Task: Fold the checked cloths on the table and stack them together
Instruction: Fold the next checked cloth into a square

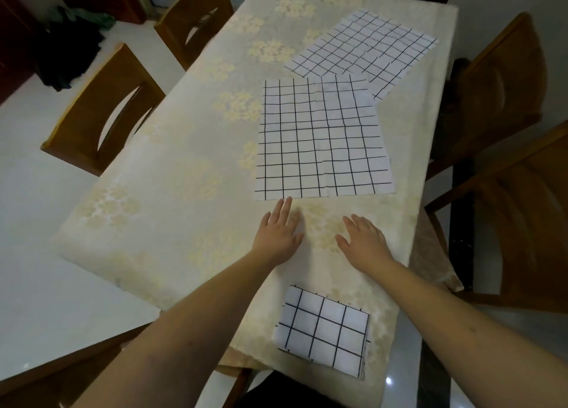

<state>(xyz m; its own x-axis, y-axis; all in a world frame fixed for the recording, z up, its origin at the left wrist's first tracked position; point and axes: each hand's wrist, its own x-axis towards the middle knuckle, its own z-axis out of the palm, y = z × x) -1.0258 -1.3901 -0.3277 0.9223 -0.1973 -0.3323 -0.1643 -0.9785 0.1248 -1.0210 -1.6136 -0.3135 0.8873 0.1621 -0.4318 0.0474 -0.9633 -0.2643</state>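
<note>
Reaching forward over the table (159, 192), both arms extend from the near edge with palms facing down. The left hand (278, 231) has its fingers straight and close together, holding nothing; its fingertips lie at, or just short of, the near edge of the middle checked cloth (322, 140), and contact cannot be confirmed. The right hand (364, 238) is likewise flat and spread, holding nothing, over the bare tablecloth (184, 149), apart from that cloth's edge.

Three checked cloths are present, all white with a black grid. The middle checked cloth lies spread flat, right of the table's centre line. The far checked cloth (365, 46) lies spread beyond it, turned at an angle, near the far right corner; its near corner sits under the far right corner of the middle one. The folded checked cloth (322, 330) lies at the near edge, between the forearms, a compact rectangle with layered edges showing on its right side.

The tablecloth is cream with a pale floral pattern. Wooden chairs (104, 112) stand on both sides of the table. A dark heap (70, 51) lies on the floor at far left.
</note>
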